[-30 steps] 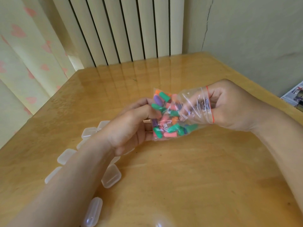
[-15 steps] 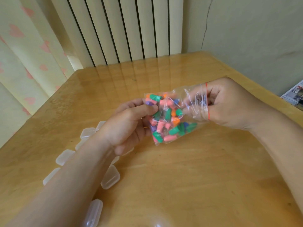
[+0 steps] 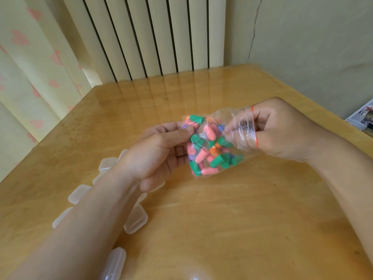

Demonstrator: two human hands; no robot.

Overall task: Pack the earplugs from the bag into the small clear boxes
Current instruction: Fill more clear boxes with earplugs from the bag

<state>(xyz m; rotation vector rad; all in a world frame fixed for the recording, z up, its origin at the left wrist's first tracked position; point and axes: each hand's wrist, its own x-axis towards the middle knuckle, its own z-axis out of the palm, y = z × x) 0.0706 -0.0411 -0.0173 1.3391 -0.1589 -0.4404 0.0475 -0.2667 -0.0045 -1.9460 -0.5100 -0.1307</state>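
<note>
- Over the middle of the tabletop, holding a clear bag just off the wood between both hands.
- Pinching the bag's left edge with the left hand, thumb on top and fingers curled behind.
- Grasping the bag's red-lined mouth at its right end with the right hand, curled fingers sitting inside and plastic bunching over them; not showing whether anything is being gripped inside.
- Carrying pink, green, orange, purple and blue earplugs, all bunching in the bag's left and near part.
- Lying at near left on the tabletop, small clear boxes scattering around the left forearm, some partly hiding under it.
- Standing beyond the far edge, a ribbed radiator, with a heart-print curtain hanging at far left.
</note>
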